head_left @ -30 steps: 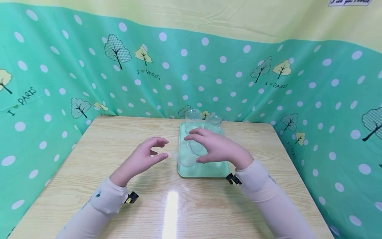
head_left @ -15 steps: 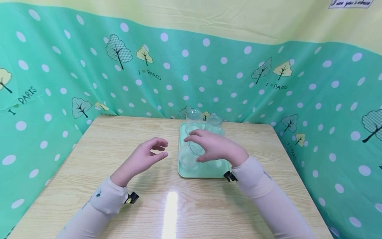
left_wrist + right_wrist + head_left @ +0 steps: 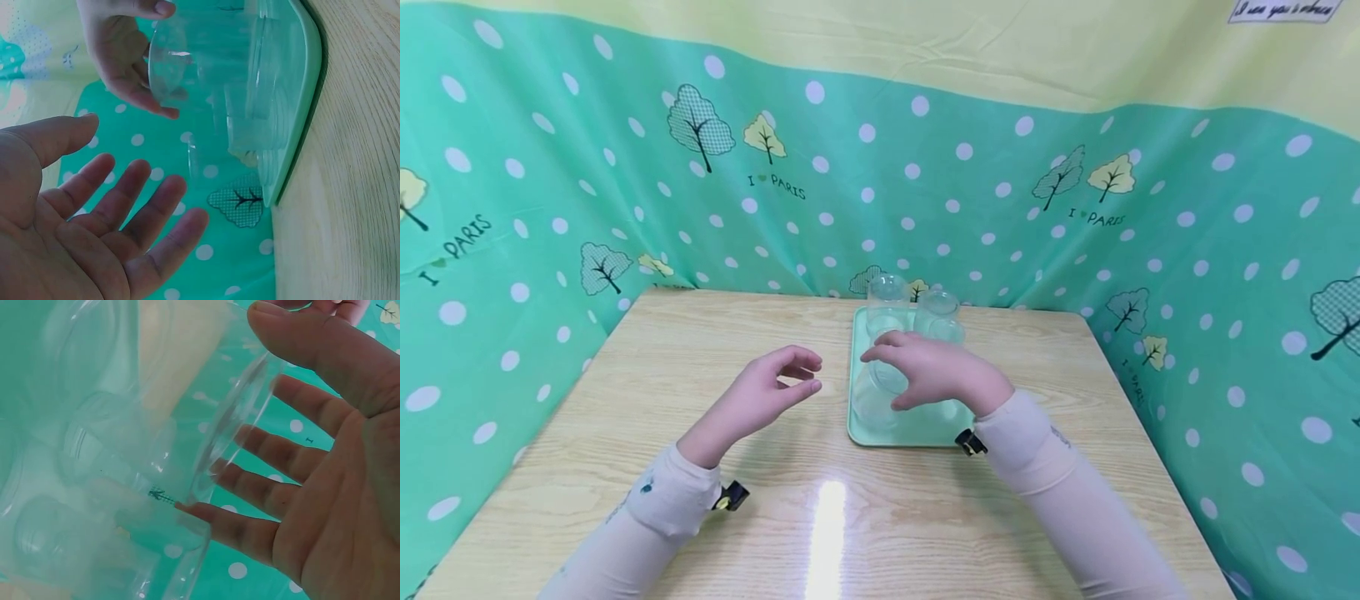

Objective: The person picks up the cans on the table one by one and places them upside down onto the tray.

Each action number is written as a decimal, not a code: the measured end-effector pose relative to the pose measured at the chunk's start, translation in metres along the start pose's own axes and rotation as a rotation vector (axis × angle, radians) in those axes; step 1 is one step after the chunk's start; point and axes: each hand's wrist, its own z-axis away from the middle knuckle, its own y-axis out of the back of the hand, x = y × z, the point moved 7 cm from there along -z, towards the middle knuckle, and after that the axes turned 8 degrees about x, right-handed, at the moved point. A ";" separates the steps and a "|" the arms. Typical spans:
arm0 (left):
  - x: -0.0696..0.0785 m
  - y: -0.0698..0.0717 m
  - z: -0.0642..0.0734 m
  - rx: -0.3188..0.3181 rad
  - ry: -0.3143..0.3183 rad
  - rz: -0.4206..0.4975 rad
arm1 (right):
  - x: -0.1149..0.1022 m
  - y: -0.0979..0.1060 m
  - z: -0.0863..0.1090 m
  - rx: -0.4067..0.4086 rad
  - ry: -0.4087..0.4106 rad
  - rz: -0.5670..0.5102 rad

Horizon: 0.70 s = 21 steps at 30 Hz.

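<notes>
A clear cup (image 3: 874, 406) is at the front left of a pale green tray (image 3: 917, 435). My right hand (image 3: 938, 369) holds it from above by the rim, thumb on the near side and fingers across on the far side. In the left wrist view the cup's (image 3: 203, 69) base is down at the tray surface. To the left of the tray, my left hand (image 3: 767, 390) hovers apart from everything, fingers loosely bent and holding nothing; its palm (image 3: 69, 250) faces the cup in the left wrist view.
Further clear cups stand on the tray: a tall one (image 3: 887, 300) at the back left, one (image 3: 937, 305) at the back right, another (image 3: 949, 332) just before it. Wooden table (image 3: 700, 350) surrounds the tray; a green dotted curtain (image 3: 820, 208) hangs behind and beside it.
The right hand and the cup it holds have shifted slightly; the cup, which jutted past the tray's left edge, is now within it. The left hand has barely moved.
</notes>
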 end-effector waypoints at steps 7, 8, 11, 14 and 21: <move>0.000 0.000 0.000 -0.001 0.011 0.002 | -0.002 -0.003 -0.003 -0.052 -0.021 0.022; -0.001 0.001 0.000 -0.001 0.012 0.003 | -0.002 -0.003 -0.003 -0.060 -0.027 0.024; 0.000 0.001 0.000 0.002 0.008 0.003 | -0.003 -0.003 -0.004 -0.080 -0.044 0.031; 0.001 0.002 0.001 0.003 0.005 0.001 | -0.006 -0.001 -0.005 -0.090 -0.051 0.027; 0.003 0.003 0.002 0.000 0.023 -0.002 | -0.006 -0.004 -0.008 -0.112 -0.050 0.039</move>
